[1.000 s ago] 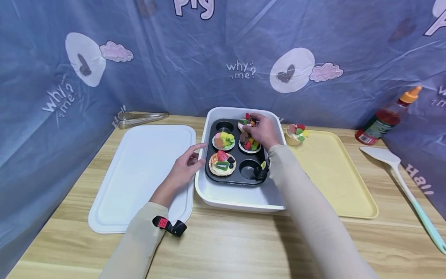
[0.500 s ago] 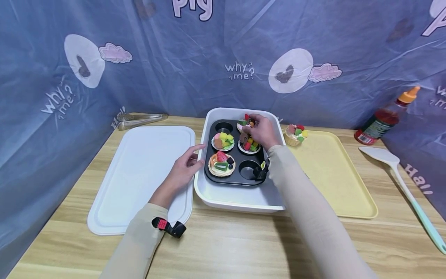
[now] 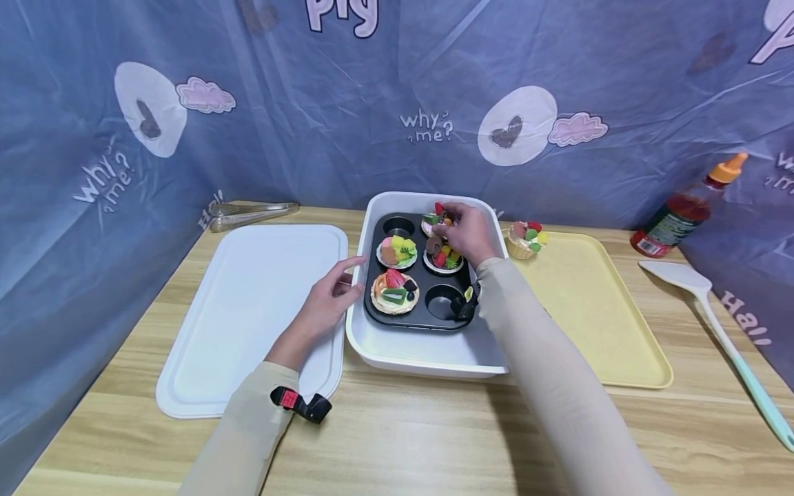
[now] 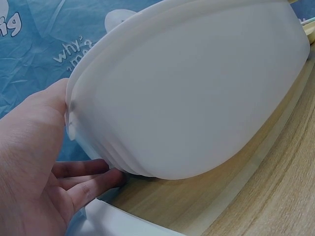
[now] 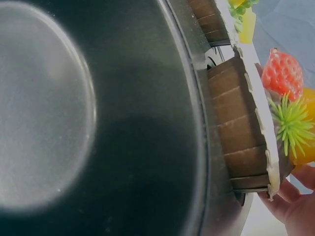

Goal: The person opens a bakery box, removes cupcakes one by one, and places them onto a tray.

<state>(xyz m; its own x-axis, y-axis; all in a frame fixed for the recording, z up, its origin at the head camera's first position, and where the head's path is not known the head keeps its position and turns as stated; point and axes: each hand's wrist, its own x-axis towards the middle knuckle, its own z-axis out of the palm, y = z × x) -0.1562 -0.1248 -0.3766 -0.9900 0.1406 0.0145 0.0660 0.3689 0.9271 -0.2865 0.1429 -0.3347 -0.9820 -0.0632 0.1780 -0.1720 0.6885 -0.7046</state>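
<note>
A dark muffin pan point(image 3: 415, 318) lies in a white basin point(image 3: 422, 351). My right hand point(image 3: 470, 233) reaches over the basin's far right and pinches a fruit tart point(image 3: 431, 220) at the back right cup. Just in front sits a chocolate tart point(image 3: 443, 260) with a strawberry, whose brown side fills part of the right wrist view point(image 5: 241, 128). Two more tarts, a yellow-and-pink one point(image 3: 398, 252) and a larger strawberry one point(image 3: 395, 293), stand in the left column. With my left hand point(image 3: 331, 296) I grip the basin's left rim; in the left wrist view, other fingers point(image 4: 88, 189) touch the wall low down.
Left of the basin lies a white tray point(image 3: 260, 310). On the right a yellow tray point(image 3: 595, 317) bears a fruit cupcake point(image 3: 525, 240). Metal tongs point(image 3: 248, 212), a red sauce bottle point(image 3: 679, 213) and a white-and-mint spatula point(image 3: 726, 337) lie or stand around.
Hardly anything differs. The right hand stays at the back right tart, its fingers shifting very slightly, and the left hand stays at the basin's rim.
</note>
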